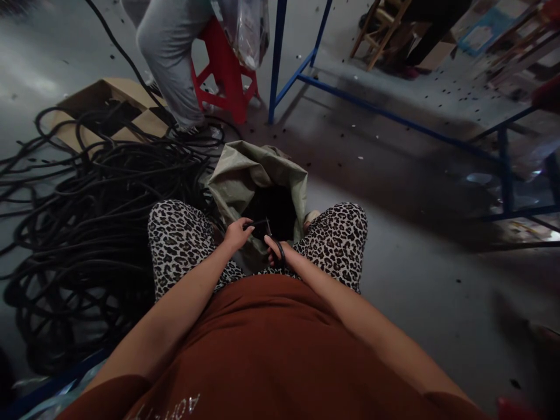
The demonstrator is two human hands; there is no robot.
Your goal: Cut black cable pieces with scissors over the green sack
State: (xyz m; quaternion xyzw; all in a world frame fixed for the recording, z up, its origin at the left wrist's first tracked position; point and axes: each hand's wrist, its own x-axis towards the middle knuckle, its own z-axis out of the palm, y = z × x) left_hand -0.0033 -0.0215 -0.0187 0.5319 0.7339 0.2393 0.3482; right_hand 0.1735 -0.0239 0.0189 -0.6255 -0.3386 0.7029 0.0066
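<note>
Between my knees stands a pale woven sack (pixel 231 175), its mouth wide and its inside dark. At its near left edge my left hand (pixel 238 233) pinches a short black piece (pixel 259 223) that points right, over the opening. My right hand (pixel 275 249) is wrapped round the black handles of a pair of scissors (pixel 280 256). The blades (pixel 268 226) point up and away from me, beside the end of the black piece. Whether they touch it is too small to tell.
Tangled black tubing (pixel 100 233) is heaped on the floor at left, before an open cardboard box (pixel 65 125). Beyond the sack are a person's grey-trousered leg (pixel 170 58) and a red stool (pixel 227 70). A blue metal frame (pixel 350 99) runs across the right.
</note>
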